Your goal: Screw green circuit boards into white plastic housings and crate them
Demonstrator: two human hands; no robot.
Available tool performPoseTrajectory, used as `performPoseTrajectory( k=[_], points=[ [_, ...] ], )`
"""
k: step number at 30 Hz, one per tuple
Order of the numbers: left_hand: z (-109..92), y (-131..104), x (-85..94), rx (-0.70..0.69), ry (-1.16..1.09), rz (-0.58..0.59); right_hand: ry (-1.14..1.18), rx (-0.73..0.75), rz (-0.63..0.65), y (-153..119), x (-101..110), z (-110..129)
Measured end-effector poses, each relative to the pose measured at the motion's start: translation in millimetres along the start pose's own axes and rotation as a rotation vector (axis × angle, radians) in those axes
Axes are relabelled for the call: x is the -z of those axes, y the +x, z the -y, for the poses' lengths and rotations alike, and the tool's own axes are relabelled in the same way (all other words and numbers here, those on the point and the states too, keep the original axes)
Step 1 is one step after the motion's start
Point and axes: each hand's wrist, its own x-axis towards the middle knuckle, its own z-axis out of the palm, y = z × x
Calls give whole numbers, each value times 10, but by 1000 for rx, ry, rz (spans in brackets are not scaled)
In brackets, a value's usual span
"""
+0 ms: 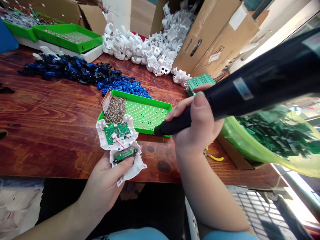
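My left hand (107,181) grips a white plastic housing (132,171) at the table's front edge, thumb pressed near its lower green circuit board (124,153). A second white shell part, with a larger green circuit board (117,133), is joined to it by a short cable. In my right hand (197,123) is a black electric screwdriver (250,80), its body slanting up to the right. Its tip is by the near rim of a green tray (136,130), to the right of the housing. Small screws (116,108) are heaped at the tray's left end.
Blue rings (125,87) and black-blue parts (72,70) lie behind the tray. White shells (140,46) spill from a cardboard box (207,40). At right stand stacked green boards (201,81), yellow-handled pliers (215,157) and a translucent green basin (250,150). Another green tray (62,43) is back left.
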Motion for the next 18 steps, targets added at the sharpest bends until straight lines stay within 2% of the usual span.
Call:
performPoseTrajectory(
  k=[4,9,13,18],
  points=[
    [6,-41,91,-7,66,-13,-67,52,-10,178,99,-280],
    [82,-160,111,149,96,56,-157,-31,-39,296,156,-592],
    [124,-179,90,149,102,39,-155,-44,-11,248,156,-673],
    [149,-115,129,156,106,82,-117,-70,13,217,130,-667]
  ],
)
